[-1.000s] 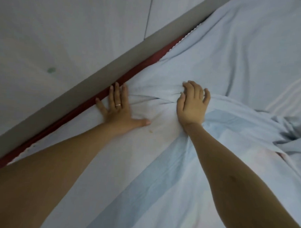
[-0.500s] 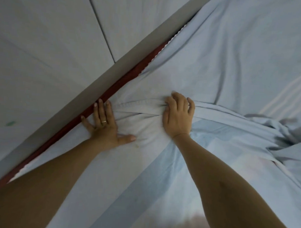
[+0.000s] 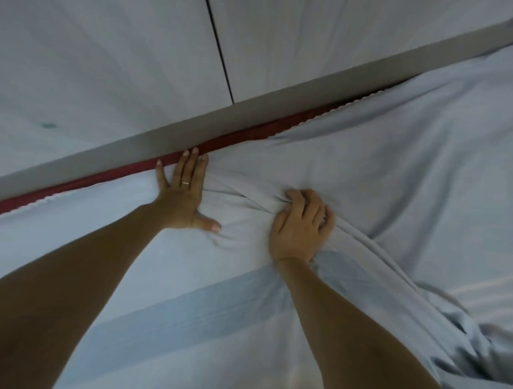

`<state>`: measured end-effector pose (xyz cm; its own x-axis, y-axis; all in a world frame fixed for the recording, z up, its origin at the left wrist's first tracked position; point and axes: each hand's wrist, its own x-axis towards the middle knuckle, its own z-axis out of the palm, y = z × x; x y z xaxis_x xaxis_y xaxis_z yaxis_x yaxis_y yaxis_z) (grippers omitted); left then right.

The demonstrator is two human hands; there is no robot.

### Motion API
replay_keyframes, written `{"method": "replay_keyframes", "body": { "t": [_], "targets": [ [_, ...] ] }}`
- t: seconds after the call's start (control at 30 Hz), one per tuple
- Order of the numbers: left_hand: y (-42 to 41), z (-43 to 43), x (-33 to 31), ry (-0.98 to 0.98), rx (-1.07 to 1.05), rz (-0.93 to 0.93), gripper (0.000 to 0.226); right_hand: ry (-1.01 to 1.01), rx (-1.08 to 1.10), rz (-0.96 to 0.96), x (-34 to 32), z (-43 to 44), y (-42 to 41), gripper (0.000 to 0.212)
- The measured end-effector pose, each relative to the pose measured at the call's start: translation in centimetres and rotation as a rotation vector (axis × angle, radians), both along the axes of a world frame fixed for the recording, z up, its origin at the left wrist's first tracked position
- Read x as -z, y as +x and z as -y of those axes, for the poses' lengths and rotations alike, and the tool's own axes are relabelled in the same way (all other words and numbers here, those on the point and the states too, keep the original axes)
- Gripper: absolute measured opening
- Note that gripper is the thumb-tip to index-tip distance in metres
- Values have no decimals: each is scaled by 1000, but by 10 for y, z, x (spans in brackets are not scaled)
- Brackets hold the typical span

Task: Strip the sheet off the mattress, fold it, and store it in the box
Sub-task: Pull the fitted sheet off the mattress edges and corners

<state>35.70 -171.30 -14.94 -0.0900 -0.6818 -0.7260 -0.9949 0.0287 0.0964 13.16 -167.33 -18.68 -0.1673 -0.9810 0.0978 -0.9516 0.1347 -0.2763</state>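
**A:** Hands, to begin?

**B:** Left hand [image 3: 181, 197]: flat on the sheet [image 3: 395, 170], fingers straight and spread, fingertips reaching the red band [image 3: 104, 176]. Right hand [image 3: 302, 225]: apart from the left, fingers curled into a gathered ridge of the sheet and gripping it.

**A:** Then the surfaces, largest down, with edges and room to move?

**B:** Sheet: pale blue, spread beneath both forearms and across the whole right side, creased toward the right hand. Scalloped far edge lying along the red band. Wall panels [image 3: 109, 58]: pale, closing off the far side. Grey ledge [image 3: 281, 103]: at the foot of the wall, touching the band, so hemmed in beyond the left fingertips. Open cloth to the right of the right hand and toward the viewer. Darker blue stripe [image 3: 202, 309]: crossing under both arms. Loose bunched folds [image 3: 462, 355]: at lower right. Dark panel seam [image 3: 219, 47]. Green mark [image 3: 48, 125] on the wall. Ring [image 3: 185, 183] on a left finger.

**A:** Changed since half a second ago?

**B:** Right hand closed tighter, with more cloth bunched under the knuckles and a sharper ridge trailing to lower right. Left hand flat as before, beside the band. More wall in view, with the band and ledge lying less steeply.
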Motion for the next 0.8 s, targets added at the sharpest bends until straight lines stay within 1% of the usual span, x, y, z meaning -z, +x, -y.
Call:
{"method": "replay_keyframes", "body": {
  "t": [0.07,0.1,0.13,0.17,0.2,0.23,0.3,0.37,0.4,0.43,0.47,0.53,0.57,0.67,0.7,0.73,0.8],
  "targets": [
    [-1,-6,-2,-98,-70,-59,145,2,-3,12,-1,0,0,34],
    [-4,-9,-4,-196,-141,-114,144,4,-5,13,0,0,0,34],
    [-8,-10,-7,-324,-241,-184,139,0,-5,17,0,-1,-1,34],
    [-14,-9,-11,-452,-343,-261,127,-6,-5,23,1,-1,-1,33],
    [-20,-5,-17,-541,-430,-323,112,-14,-4,24,1,-1,-1,33],
    [-26,2,-20,-577,-477,-337,96,-19,0,23,2,-1,-1,32],
    [-37,14,-24,-595,-509,-339,77,-15,2,23,2,0,-1,31],
    [-43,22,-24,-686,-513,-463,53,-22,1,18,2,0,0,30],
    [-46,24,-23,-688,-512,-548,39,-18,-2,12,1,-2,0,30],
    [-49,28,-26,-633,-513,-613,31,-16,-1,11,1,-1,0,30],
    [-52,32,-27,-555,-501,-642,32,-15,-6,7,1,0,0,31],
    [-58,42,-32,-434,-454,-641,39,-11,6,10,2,1,-1,30],
    [-60,44,-36,-396,-442,-623,37,-5,4,10,3,0,-1,30],
    [-57,52,-40,-280,-406,-581,18,-4,7,5,2,-1,1,32],
    [-58,54,-44,-244,-368,-566,23,-9,10,8,2,-1,1,33],
    [-59,57,-47,-223,-321,-540,33,-12,12,12,2,-1,1,33],
    [-63,62,-52,-290,-233,-435,41,-21,18,14,2,-1,0,33]
  ]
}}
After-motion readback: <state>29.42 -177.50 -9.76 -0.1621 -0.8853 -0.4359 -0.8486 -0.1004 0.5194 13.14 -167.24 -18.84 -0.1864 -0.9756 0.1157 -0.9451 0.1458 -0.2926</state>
